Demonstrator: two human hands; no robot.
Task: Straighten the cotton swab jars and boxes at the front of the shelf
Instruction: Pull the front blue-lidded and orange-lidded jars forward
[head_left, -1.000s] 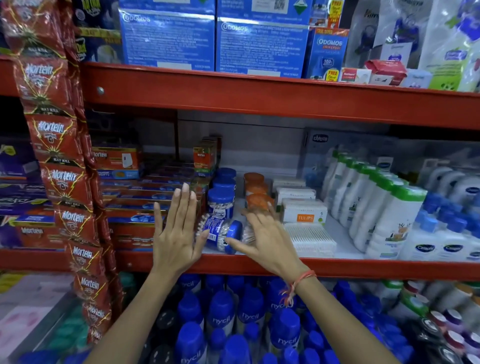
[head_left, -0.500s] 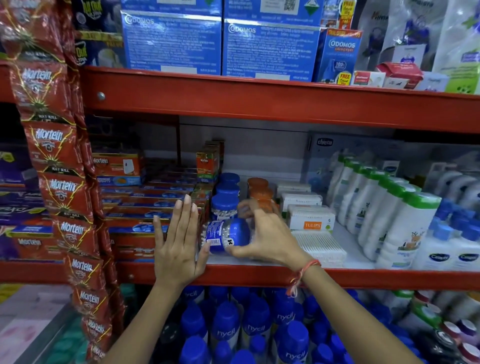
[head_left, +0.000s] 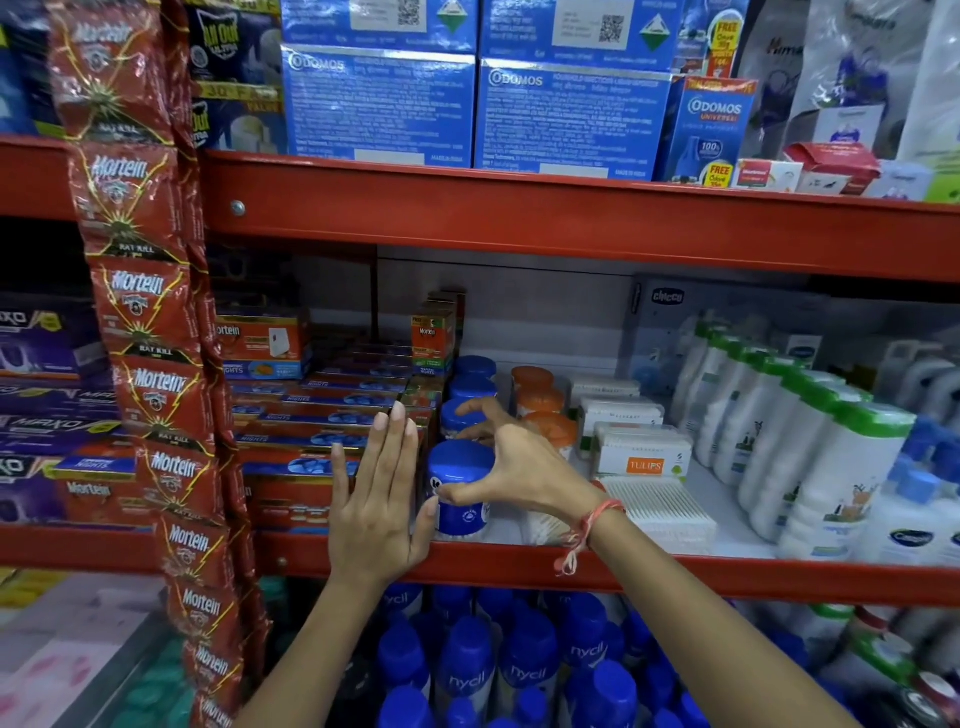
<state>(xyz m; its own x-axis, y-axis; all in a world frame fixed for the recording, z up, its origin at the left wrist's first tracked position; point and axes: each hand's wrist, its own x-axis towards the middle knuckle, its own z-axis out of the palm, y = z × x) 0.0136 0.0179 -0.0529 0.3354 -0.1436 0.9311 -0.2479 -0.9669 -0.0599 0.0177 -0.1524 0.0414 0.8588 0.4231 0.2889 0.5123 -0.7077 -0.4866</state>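
A blue-lidded cotton swab jar (head_left: 461, 486) stands upright at the front of the red middle shelf (head_left: 675, 574). My right hand (head_left: 519, 467) grips it from the right, thumb low on its side and fingers curled behind the lid. My left hand (head_left: 379, 499) is flat and open, its edge against the jar's left side. More blue-lidded jars (head_left: 470, 387) line up behind it. Beside them runs a row of orange-lidded jars (head_left: 545, 415). White TULIPS swab boxes (head_left: 644, 452) and a flat clear swab box (head_left: 660, 506) lie to the right.
Red and blue Mortein boxes (head_left: 311, 441) are stacked just left of the jars. A hanging strip of Mortein sachets (head_left: 150, 364) drops down at the left. White green-capped bottles (head_left: 810, 441) fill the shelf's right. Blue-capped Nycil bottles (head_left: 467, 670) crowd the shelf below.
The blue-lidded jar lay on its side at the shelf front, was lifted and turned by my right hand, and now stands upright. My left hand stayed flat beside it.
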